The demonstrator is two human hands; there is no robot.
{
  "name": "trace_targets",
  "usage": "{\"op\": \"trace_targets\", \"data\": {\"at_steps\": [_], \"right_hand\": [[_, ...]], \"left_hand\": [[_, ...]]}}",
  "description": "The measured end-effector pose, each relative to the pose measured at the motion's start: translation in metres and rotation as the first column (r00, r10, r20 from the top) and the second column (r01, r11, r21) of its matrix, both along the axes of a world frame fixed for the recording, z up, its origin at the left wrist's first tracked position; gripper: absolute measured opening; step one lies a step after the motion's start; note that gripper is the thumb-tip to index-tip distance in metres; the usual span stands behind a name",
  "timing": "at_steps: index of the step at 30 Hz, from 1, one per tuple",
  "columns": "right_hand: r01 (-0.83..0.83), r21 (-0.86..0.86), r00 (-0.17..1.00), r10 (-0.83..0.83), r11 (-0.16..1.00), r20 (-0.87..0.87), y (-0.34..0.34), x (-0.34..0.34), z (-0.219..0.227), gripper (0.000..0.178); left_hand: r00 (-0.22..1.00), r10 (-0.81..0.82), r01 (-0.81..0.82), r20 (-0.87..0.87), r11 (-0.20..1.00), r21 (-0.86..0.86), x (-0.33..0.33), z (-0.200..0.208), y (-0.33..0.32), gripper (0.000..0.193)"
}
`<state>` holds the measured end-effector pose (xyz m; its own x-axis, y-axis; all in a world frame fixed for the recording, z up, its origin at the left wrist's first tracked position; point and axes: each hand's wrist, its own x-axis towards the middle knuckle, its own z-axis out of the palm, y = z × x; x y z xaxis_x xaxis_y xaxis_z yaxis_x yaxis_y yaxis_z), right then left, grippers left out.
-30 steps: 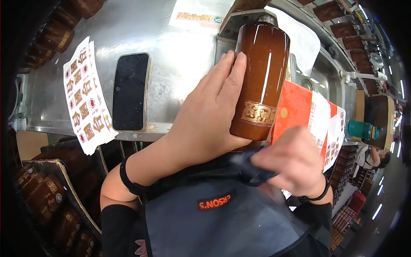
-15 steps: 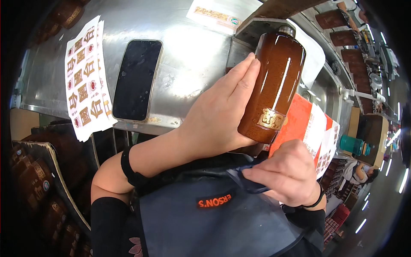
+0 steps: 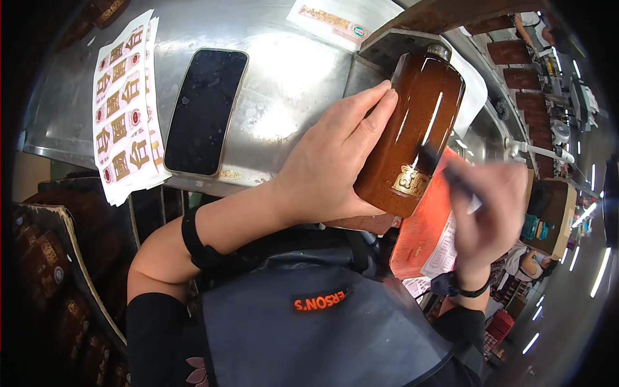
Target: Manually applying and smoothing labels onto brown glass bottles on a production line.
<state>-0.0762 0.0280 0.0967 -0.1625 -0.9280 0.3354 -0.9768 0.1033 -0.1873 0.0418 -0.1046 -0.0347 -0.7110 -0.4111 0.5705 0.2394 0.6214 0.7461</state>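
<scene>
Evidently, the metal table point(image 3: 258, 145) is spread out mainly left of the brown bottle point(image 3: 412, 129), which is held tilted, neck pointing away, by the table's near edge. Just right of the bottle's base, red packaging point(image 3: 412, 248) could be struck if the grip is lost. The glossy bottle is cupped along its left side by the left hand point(image 3: 342, 148); the fingers are nearly straight, not wrapped around, so a slip could be caused by a sideways push. At the bottle's right side, a dark item point(image 3: 459, 177) seems pinched in closed fingers by the blurred right hand point(image 3: 490, 206); whether the bottle is touched cannot be told. Low on the bottle, the gold emblem point(image 3: 411, 180) could be scuffed by hard rubbing.
</scene>
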Motion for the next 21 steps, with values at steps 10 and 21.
{"op": "trace_targets", "data": {"at_steps": [10, 21], "right_hand": [[-0.137, 0.236, 0.986, 0.155, 0.962, -0.056, 0.039, 0.009, -0.004, 0.029], [-0.300, 0.041, 0.954, 0.300, 0.953, -0.009, 0.000, -0.018, -0.001, 0.015]], "left_hand": [[1.000, 0.003, -0.003, -0.014, 1.000, -0.026, -0.002, -0.005, -0.003, 0.107], [0.999, -0.018, 0.019, 0.030, 0.998, -0.052, -0.001, -0.002, -0.006, 0.115]]}}
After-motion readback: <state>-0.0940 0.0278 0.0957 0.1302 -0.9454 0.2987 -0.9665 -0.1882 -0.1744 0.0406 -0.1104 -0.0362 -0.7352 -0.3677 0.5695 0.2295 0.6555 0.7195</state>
